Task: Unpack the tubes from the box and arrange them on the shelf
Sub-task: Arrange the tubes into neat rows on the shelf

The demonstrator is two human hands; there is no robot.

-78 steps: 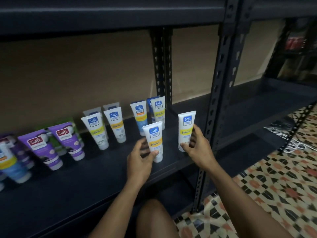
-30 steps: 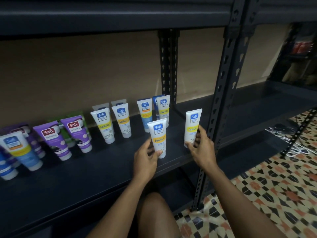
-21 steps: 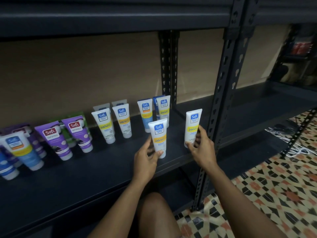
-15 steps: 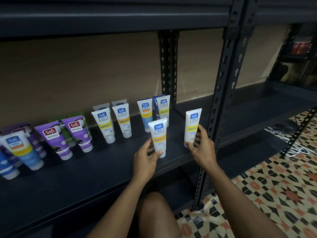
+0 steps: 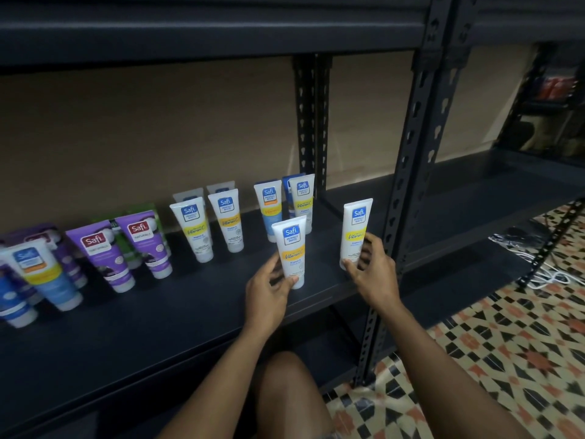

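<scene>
My knee (image 5: 285,394) sits low before the shelf (image 5: 158,331), so I work close to its front edge. My left grip (image 5: 269,291) is closed round the lower end of a white tube (image 5: 291,245), thumb in front and fingers behind. The tube stands cap-down and seems to rest on the shelf. My right grip (image 5: 372,269) pinches a second white tube (image 5: 356,228) the same way, just beside the dark upright post (image 5: 408,185). I hold both low, I judge, to steady them on their narrow caps with labels facing out. Behind stand the paired white tubes (image 5: 193,229), and further left the purple tubes (image 5: 98,251) — a new front row seems to be starting. The box is out of view.
</scene>
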